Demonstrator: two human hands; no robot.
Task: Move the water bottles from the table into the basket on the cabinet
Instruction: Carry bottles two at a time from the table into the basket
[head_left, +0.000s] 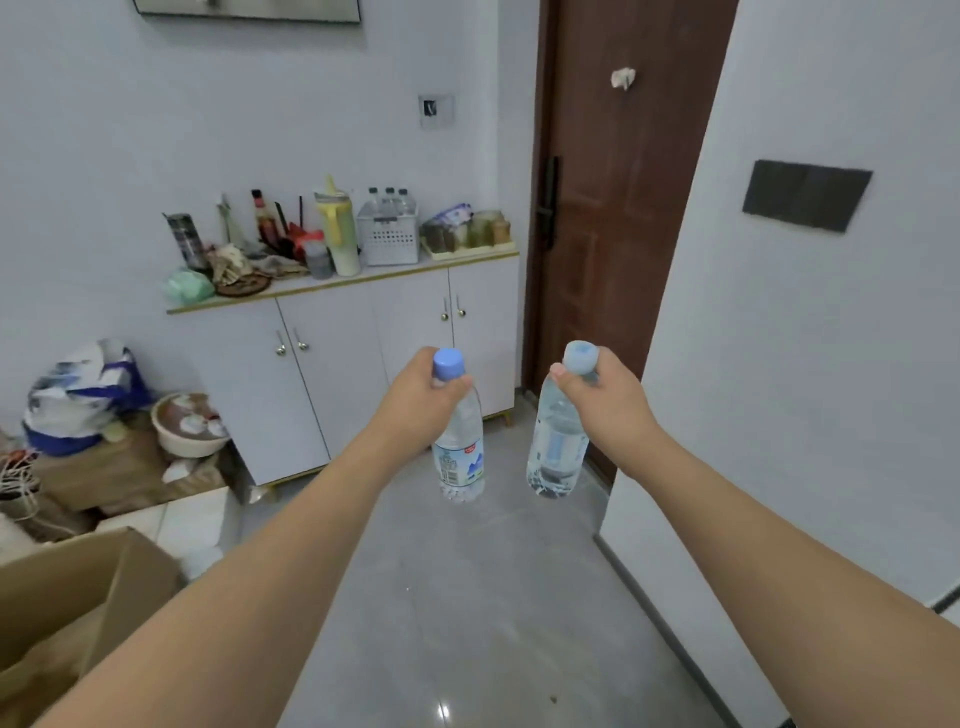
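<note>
Fingers of left hand (415, 400) pinching left bottle (460, 447) neck, right hand (613, 405) pinching right bottle (556, 441), both upright, caps up

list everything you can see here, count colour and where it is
held water bottles: 2, clear with blue caps, hanging by the neck, one in each hand
basket: 1, white, on the cabinet top
bottles in basket: 3 tops showing, clear
cabinet: 1, white with gold knobs, against the far wall
tumbler: 1, pale yellow, left of the basket
tray of jars: 1, beige, right of the basket
door: 1, brown, right of the cabinet
cardboard box: 1, brown, bottom left
basin: 1, cream, left of the cabinet
left hand: grips one bottle neck
right hand: grips the other
</note>
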